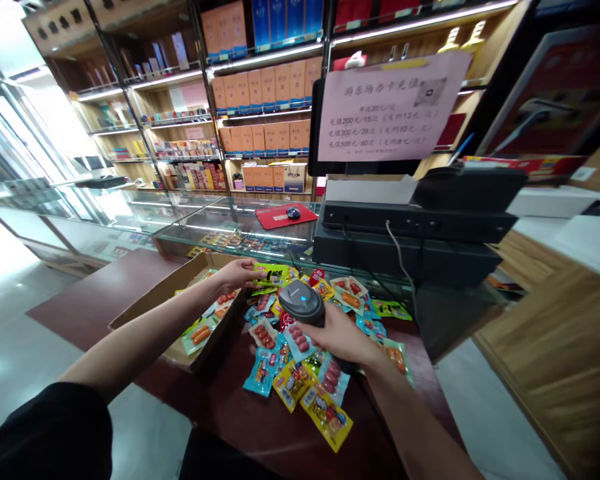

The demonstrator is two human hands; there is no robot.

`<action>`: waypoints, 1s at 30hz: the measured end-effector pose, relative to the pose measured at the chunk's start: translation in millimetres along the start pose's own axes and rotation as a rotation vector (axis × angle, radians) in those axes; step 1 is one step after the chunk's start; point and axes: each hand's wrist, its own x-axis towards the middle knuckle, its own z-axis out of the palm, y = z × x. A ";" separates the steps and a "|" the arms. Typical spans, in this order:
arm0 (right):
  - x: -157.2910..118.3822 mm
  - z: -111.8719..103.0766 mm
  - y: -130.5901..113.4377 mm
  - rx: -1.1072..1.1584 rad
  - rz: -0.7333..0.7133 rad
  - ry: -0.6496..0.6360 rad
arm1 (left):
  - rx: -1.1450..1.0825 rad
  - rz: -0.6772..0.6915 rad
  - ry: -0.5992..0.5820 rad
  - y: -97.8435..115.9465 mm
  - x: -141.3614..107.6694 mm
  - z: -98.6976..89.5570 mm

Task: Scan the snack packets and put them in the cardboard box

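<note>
The right hand (341,333) is wrapped tight around a dark handheld scanner (303,301), whose rounded head shows a small blue light and points away over the counter. The left hand (239,273) reaches farther out, fingers pinched narrow on a yellow-green snack packet (274,273) at the far edge of the pile.

That pile of snack packets (300,360) lies loose on the dark red counter (260,427) — well over a dozen, overlapping too much to count exactly. Blue, yellow and green wrappers show, most with red sausage-like pieces pictured on them; the print is too small to read. To the left stands one open cardboard box (153,300), with a few more packets inside it, three or four in view.

Beyond, on the right, a black cash register (415,227) sits with one pink paper notice (390,110) taped to the back of its screen; it carries Chinese writing and the figures 200, 300 and 500, plus a square code — the rest is blurred. On the glass case behind lie one red mat (280,217) and one computer mouse (293,212). Shelves of orange boxes (265,87) line the far wall.
</note>
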 end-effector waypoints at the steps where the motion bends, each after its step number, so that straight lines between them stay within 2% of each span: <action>1: -0.5 3.7 -1.7 -0.016 -0.017 0.005 | -0.008 0.003 -0.007 1.4 -5.6 -3.3; 5: -1.4 12.5 -10.3 -0.077 -0.098 0.043 | -0.043 0.013 -0.019 3.7 -21.6 -13.6; 9: -1.2 15.1 -15.6 -0.104 -0.120 0.046 | -0.055 0.016 0.003 1.1 -25.2 -18.7; 17: -2.3 14.8 -16.3 -0.134 -0.132 0.050 | -0.005 0.019 -0.035 3.0 -27.6 -12.4; 23: -2.5 14.4 -14.4 -0.099 -0.115 0.038 | -0.015 -0.003 -0.004 2.2 -24.8 -12.3; 27: -1.0 14.4 -10.5 -0.065 -0.117 0.028 | -0.053 -0.006 0.007 0.7 -25.4 -20.5; 30: 0.5 14.9 -7.9 -0.032 -0.081 0.026 | -0.079 0.001 0.034 2.4 -31.1 -33.4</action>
